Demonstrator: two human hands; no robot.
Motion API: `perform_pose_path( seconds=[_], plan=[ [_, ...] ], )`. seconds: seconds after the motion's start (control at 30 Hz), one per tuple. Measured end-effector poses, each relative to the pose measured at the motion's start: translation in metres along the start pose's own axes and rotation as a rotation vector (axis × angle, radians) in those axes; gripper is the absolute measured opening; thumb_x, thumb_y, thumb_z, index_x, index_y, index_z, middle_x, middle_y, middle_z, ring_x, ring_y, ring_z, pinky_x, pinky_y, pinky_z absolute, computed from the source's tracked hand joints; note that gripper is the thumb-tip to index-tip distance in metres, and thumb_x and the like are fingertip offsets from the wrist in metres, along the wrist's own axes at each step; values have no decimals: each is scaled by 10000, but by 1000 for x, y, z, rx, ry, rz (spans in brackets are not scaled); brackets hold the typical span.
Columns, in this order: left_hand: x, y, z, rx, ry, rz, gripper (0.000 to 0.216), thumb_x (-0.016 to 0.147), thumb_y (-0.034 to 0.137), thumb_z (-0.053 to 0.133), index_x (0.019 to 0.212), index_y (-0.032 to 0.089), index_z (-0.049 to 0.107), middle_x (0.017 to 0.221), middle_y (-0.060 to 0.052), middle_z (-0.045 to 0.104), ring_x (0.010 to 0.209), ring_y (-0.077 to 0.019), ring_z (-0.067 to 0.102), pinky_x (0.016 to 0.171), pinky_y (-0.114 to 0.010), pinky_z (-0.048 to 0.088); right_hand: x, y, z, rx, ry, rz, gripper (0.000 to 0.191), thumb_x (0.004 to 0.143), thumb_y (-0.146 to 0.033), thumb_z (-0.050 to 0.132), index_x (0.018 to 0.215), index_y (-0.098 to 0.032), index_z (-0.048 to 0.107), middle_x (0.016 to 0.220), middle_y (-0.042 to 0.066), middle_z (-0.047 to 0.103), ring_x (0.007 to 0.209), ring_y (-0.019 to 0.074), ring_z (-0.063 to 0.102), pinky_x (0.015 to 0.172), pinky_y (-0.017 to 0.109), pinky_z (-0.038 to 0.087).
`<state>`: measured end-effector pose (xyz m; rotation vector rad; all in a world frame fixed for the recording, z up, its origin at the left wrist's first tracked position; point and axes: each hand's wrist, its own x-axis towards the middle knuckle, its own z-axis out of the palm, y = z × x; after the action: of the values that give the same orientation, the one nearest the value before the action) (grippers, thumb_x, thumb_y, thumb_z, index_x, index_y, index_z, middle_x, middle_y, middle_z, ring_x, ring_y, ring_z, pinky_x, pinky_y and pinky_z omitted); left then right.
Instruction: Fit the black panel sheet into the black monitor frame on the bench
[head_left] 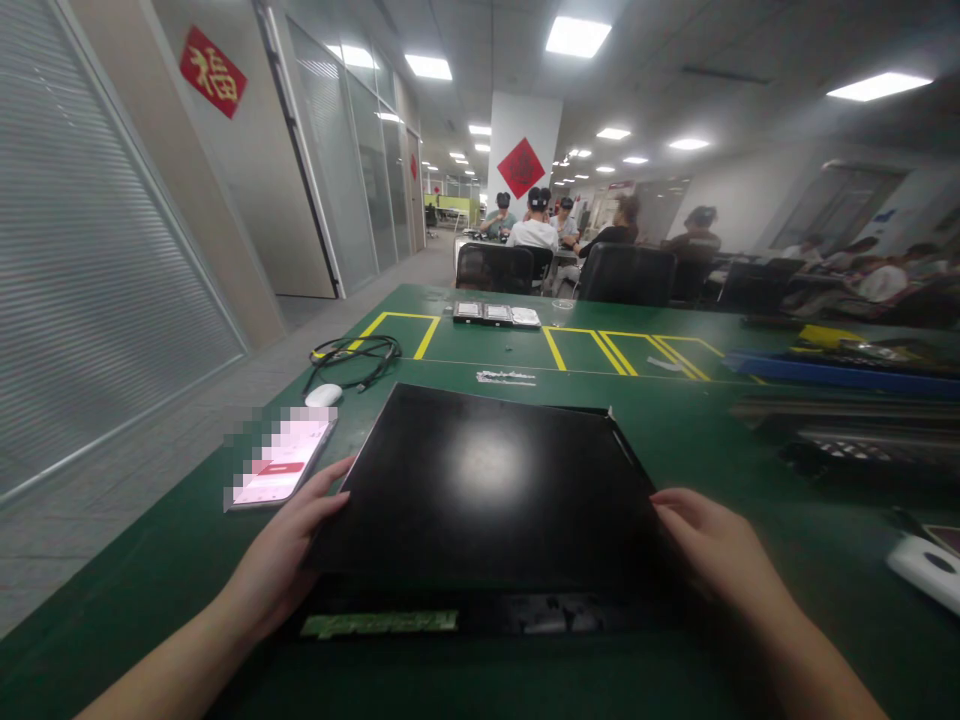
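A dark, glossy flat screen panel (480, 500) lies in front of me, slightly tilted, with a bright reflection in its middle. My left hand (296, 535) grips its left edge, fingers along the side and the thumb hidden or hard to make out. At the right edge, my right hand (705, 535) is closed with its fingertips pinching the rim. Beneath the panel shows a black frame (562, 612), and a green circuit board strip (379, 623) sits along its near side. Whether panel and frame are touching at the back is hidden.
On the green table (150, 590) lie a phone (277, 465), a white mouse (324, 396) and a coiled black cable (360, 360). Several hard drives (496, 315) stand at the back. Blurred blue and black parts (817, 370) and a white device (926, 568) occupy the right. People sit beyond.
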<state>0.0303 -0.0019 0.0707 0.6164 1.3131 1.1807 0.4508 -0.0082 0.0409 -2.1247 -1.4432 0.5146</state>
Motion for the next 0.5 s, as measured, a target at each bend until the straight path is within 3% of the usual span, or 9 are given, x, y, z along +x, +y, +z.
perform_pose_path(
  seconds=[0.2, 0.5],
  plan=[
    [2, -1, -1, -2, -5, -6, 594, 729, 161, 700, 1290, 324, 588, 1074, -39, 776, 798, -277, 752, 591, -324, 569, 0, 1, -1, 20, -36, 15, 320, 767, -478, 540, 928, -264, 716, 919, 22, 763, 867, 246, 698, 702, 318, 516],
    [1, 0, -1, -21, -16, -3, 547, 718, 212, 731, 1240, 345, 634, 1095, -37, 771, 883, -301, 739, 616, -335, 575, 2, 1, 1, 26, 38, -38, 286, 736, -444, 553, 862, -258, 729, 860, 19, 768, 800, 237, 703, 688, 314, 509]
  ],
)
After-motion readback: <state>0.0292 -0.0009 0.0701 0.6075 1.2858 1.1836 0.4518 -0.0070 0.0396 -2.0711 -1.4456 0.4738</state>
